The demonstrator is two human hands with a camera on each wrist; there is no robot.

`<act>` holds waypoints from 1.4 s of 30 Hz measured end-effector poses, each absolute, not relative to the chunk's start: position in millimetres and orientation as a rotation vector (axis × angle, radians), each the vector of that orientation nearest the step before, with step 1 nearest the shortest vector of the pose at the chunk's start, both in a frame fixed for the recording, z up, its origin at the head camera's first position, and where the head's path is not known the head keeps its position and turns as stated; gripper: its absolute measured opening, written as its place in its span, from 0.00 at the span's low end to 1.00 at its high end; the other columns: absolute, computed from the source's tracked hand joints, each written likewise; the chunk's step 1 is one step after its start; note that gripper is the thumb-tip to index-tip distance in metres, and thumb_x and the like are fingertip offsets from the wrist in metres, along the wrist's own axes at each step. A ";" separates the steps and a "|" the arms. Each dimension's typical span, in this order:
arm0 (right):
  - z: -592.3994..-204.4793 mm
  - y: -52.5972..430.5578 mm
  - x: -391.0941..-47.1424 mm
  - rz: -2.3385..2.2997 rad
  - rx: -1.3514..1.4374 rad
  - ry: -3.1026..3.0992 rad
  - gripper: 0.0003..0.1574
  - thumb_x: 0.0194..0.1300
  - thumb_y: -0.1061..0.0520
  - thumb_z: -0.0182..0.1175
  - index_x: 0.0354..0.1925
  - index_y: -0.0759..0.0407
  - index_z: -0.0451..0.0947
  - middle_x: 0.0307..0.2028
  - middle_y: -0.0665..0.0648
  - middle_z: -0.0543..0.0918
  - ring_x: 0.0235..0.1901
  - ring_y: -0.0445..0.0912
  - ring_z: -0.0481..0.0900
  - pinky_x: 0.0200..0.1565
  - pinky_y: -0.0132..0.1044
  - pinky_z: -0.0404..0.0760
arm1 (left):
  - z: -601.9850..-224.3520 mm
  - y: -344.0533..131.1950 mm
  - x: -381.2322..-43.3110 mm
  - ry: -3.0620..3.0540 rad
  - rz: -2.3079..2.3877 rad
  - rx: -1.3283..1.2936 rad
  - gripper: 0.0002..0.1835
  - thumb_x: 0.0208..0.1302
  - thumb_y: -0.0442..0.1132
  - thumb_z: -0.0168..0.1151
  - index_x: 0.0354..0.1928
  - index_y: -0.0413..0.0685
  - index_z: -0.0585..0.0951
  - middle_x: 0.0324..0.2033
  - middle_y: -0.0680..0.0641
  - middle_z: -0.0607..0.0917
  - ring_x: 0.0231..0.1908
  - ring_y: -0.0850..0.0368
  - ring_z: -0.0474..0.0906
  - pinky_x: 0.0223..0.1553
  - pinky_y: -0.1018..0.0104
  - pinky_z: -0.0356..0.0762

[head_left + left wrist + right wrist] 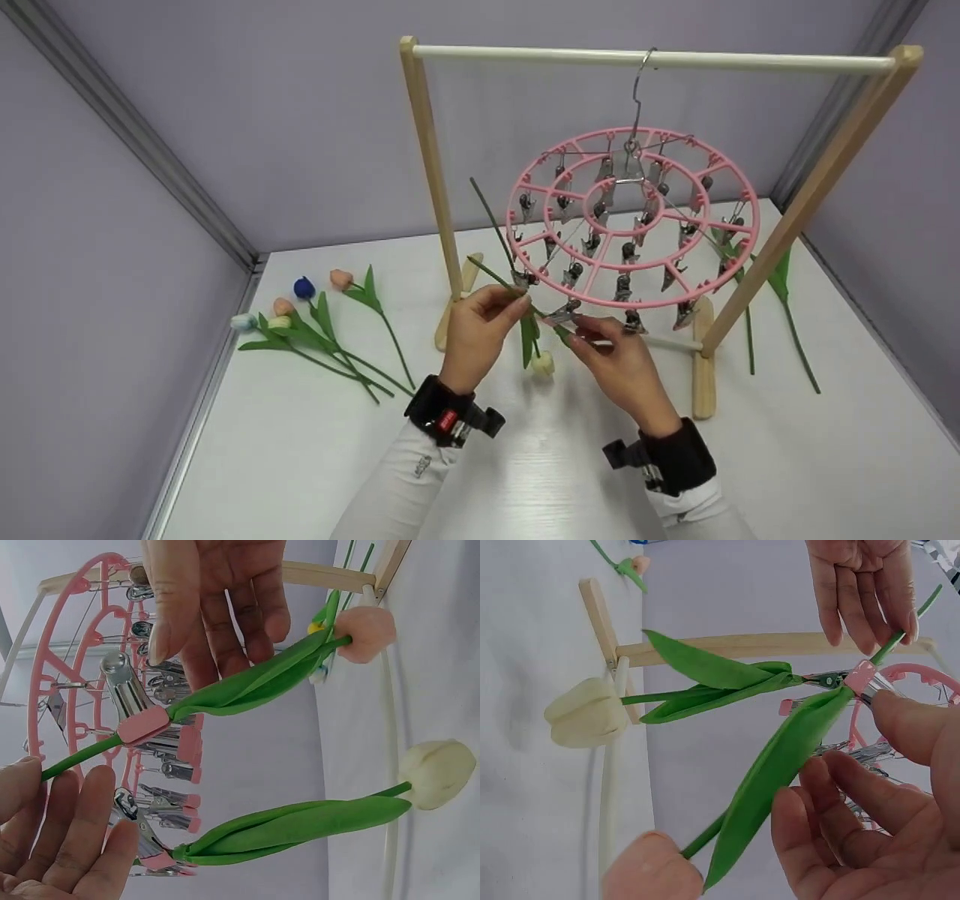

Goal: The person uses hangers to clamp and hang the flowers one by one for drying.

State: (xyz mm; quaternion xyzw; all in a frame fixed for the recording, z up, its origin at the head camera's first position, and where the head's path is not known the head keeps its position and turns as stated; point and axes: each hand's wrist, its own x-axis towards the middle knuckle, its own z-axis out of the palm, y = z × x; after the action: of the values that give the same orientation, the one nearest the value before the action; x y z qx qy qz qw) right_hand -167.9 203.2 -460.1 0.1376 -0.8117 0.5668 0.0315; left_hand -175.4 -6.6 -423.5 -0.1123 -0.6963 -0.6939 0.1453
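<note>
My left hand (480, 334) pinches the green stem of a peach artificial tulip (366, 634) between thumb and fingertips. A metal clip with pink tips (144, 725) bites that stem just above the leaves. My right hand (626, 367) is beside this clip, thumb and fingers apart, with the fingertips close to the tulip's leaf (780, 772). In the head view the right hand hides the peach bloom. Beside it a cream tulip (542, 364) hangs bloom-down from another clip. Both clips belong to a round pink hanger (600, 262).
The hanger hooks over a white rod (525, 52) on a wooden stand (431, 172). Several tulips lie at the left on the white table (300, 465), with blue (304, 287) and peach (341, 280) blooms among them. More green stems (799, 337) lie at the right.
</note>
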 end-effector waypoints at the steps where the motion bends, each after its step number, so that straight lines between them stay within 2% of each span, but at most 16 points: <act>1: -461.7 203.8 -166.3 1.725 0.437 -2.499 0.23 0.68 0.55 0.65 0.58 0.65 0.78 0.51 0.63 0.80 0.51 0.55 0.80 0.51 0.43 0.82 | -424.0 -7.1 -175.7 -2.003 -1.994 -0.328 0.09 0.65 0.34 0.67 0.43 0.35 0.84 0.37 0.42 0.87 0.37 0.47 0.85 0.43 0.53 0.84; 6: -469.0 209.0 -158.6 1.542 0.481 -2.507 0.23 0.69 0.55 0.65 0.58 0.65 0.78 0.53 0.64 0.80 0.51 0.56 0.80 0.53 0.50 0.79 | -426.3 -9.6 -177.6 -2.013 -1.963 -0.342 0.12 0.68 0.36 0.65 0.46 0.34 0.84 0.37 0.37 0.86 0.36 0.46 0.85 0.44 0.57 0.84; 10: -476.1 214.1 -153.0 1.396 0.470 -2.515 0.22 0.67 0.56 0.66 0.55 0.67 0.80 0.43 0.62 0.81 0.42 0.53 0.77 0.46 0.49 0.76 | -427.9 -10.6 -179.4 -2.032 -1.948 -0.318 0.12 0.68 0.36 0.65 0.47 0.33 0.84 0.38 0.32 0.86 0.35 0.49 0.86 0.46 0.60 0.83; 13: -481.3 217.4 -147.8 1.333 0.430 -2.516 0.19 0.66 0.57 0.68 0.51 0.68 0.82 0.39 0.63 0.80 0.41 0.55 0.77 0.46 0.49 0.75 | -427.8 -10.5 -179.7 -2.043 -1.945 -0.292 0.14 0.68 0.37 0.65 0.48 0.32 0.84 0.39 0.32 0.86 0.36 0.49 0.86 0.46 0.60 0.83; 17: -485.7 222.8 -141.4 1.306 0.369 -2.536 0.19 0.66 0.56 0.68 0.51 0.67 0.82 0.45 0.64 0.82 0.47 0.57 0.79 0.52 0.54 0.75 | -427.4 -10.6 -179.1 -2.039 -1.973 -0.266 0.15 0.69 0.38 0.65 0.49 0.31 0.84 0.40 0.33 0.86 0.38 0.39 0.85 0.45 0.60 0.83; 21: -488.3 230.8 -137.0 1.300 0.324 -2.559 0.18 0.66 0.56 0.67 0.51 0.64 0.84 0.47 0.61 0.83 0.49 0.54 0.79 0.50 0.53 0.77 | -428.8 -11.7 -178.8 -2.027 -1.999 -0.256 0.15 0.69 0.37 0.64 0.50 0.31 0.84 0.40 0.32 0.86 0.40 0.32 0.83 0.46 0.59 0.83; 26: -488.0 241.6 -132.6 1.259 0.271 -2.560 0.16 0.67 0.55 0.66 0.49 0.63 0.85 0.44 0.60 0.85 0.45 0.53 0.81 0.43 0.51 0.79 | -428.8 -14.5 -177.4 -2.062 -1.977 -0.216 0.16 0.69 0.39 0.64 0.51 0.33 0.84 0.40 0.34 0.86 0.38 0.43 0.86 0.48 0.60 0.82; 31: -487.8 249.1 -128.6 1.254 0.238 -2.562 0.16 0.66 0.57 0.67 0.49 0.65 0.84 0.43 0.61 0.84 0.45 0.54 0.82 0.44 0.53 0.81 | -430.3 -20.4 -173.6 -2.098 -1.933 -0.196 0.16 0.68 0.42 0.66 0.51 0.39 0.85 0.39 0.44 0.88 0.37 0.53 0.86 0.49 0.61 0.82; 34: -489.1 251.9 -126.1 1.244 0.226 -2.562 0.15 0.67 0.57 0.66 0.49 0.65 0.84 0.42 0.60 0.84 0.45 0.54 0.82 0.44 0.52 0.81 | -434.5 -26.3 -170.1 -2.097 -1.915 -0.191 0.15 0.68 0.42 0.66 0.51 0.41 0.85 0.37 0.48 0.88 0.37 0.53 0.86 0.48 0.61 0.82; 42: -493.7 255.8 -118.4 1.202 0.195 -2.573 0.14 0.69 0.57 0.64 0.48 0.63 0.85 0.42 0.59 0.84 0.44 0.54 0.82 0.43 0.54 0.81 | -456.2 -51.2 -148.6 -2.122 -1.920 -0.140 0.15 0.67 0.42 0.67 0.50 0.40 0.85 0.38 0.46 0.88 0.38 0.50 0.86 0.48 0.62 0.82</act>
State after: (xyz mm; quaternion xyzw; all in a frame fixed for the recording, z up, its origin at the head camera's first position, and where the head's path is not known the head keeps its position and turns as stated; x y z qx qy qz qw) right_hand -118.4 255.8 -493.7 0.0678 -0.8941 0.4177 0.1469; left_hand -148.6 -51.2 -456.2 -0.0483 -0.7336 -0.6637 0.1379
